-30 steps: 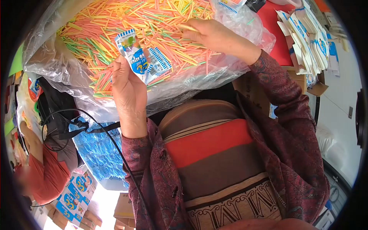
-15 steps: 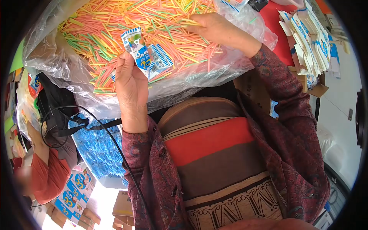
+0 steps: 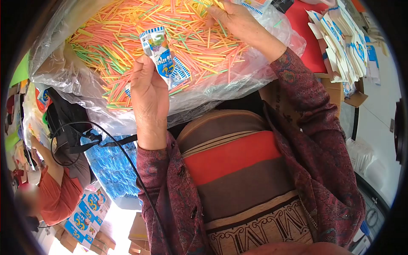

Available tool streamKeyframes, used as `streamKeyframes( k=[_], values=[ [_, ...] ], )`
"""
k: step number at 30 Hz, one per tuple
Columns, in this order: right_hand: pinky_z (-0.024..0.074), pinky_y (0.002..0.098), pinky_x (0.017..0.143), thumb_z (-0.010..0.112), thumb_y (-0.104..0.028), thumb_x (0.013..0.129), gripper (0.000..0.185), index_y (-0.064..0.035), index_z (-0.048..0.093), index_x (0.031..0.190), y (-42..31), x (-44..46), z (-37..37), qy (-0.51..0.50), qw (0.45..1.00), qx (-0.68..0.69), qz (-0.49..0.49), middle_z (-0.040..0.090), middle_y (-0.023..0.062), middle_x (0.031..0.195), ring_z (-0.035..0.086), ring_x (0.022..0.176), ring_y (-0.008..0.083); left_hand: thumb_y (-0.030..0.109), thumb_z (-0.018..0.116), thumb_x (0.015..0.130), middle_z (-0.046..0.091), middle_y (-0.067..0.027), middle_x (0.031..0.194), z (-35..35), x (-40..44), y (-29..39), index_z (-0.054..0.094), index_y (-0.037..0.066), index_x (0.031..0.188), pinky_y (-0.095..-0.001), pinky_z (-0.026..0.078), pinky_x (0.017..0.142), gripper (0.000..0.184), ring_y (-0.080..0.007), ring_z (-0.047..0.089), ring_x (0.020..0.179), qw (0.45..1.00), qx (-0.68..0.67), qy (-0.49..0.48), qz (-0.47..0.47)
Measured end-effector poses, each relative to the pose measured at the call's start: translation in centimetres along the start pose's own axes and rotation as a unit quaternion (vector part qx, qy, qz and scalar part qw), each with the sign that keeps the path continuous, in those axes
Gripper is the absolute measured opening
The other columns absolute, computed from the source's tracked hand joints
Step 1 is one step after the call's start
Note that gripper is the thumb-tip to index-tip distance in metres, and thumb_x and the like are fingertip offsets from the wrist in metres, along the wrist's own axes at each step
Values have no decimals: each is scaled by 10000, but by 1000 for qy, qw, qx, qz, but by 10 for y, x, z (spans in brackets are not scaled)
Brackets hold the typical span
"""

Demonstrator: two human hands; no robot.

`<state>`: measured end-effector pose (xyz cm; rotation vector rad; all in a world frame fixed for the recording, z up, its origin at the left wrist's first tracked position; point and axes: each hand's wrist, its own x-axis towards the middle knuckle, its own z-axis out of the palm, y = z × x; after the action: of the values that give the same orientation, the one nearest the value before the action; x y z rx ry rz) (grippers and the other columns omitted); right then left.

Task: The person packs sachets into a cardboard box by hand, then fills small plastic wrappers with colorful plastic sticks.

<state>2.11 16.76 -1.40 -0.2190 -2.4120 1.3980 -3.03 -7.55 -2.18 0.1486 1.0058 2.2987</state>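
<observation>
Over the stick pile, our left hand pinches a packet; our right hand half-curls, its hold unclear.

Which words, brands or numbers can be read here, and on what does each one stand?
"CC" (large logo): packet in the left hand; smaller print unclear.
"CC": blue-and-white packaging at lower left; smaller print unreadable.
M-like shapes: striped shirt; perhaps only pattern.
White folded cartons at upper right: print too blurred.
</observation>
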Motion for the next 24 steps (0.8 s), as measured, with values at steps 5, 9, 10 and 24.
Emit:
streamKeyframes(
  k=[5,9,10,24],
  values=[
    [463,237,615,526,-267,987,232,-65,574,883,-16,-5,-7,-129,973,98,166,603,28,800,558,632,108,137,512,986,626,-42,993,18,14,1,557,40,1004,-287,446,850,108,-131,575,889,999,24,-7,42],
    [445,290,555,506,-386,986,402,-7,607,902,13,-18,3,-148,977,124,88,582,27,688,541,598,129,131,511,986,604,-23,943,36,37,0,560,43,1000,-278,426,840,102,-118,543,854,990,54,-88,99],
    [445,290,555,506,-386,986,402,-7,607,902,6,-20,3,-147,977,125,88,582,27,688,541,598,129,130,513,985,595,-18,931,44,42,-3,562,44,1002,-279,421,838,101,-115,531,849,987,57,-111,105],
    [453,213,612,508,-250,999,205,-53,564,1016,-66,-17,19,74,876,446,167,579,9,792,531,675,62,224,459,1004,613,-79,1192,59,17,-37,554,26,1179,-338,400,986,281,-178,550,1116,987,-130,-80,-45]
  ],
)
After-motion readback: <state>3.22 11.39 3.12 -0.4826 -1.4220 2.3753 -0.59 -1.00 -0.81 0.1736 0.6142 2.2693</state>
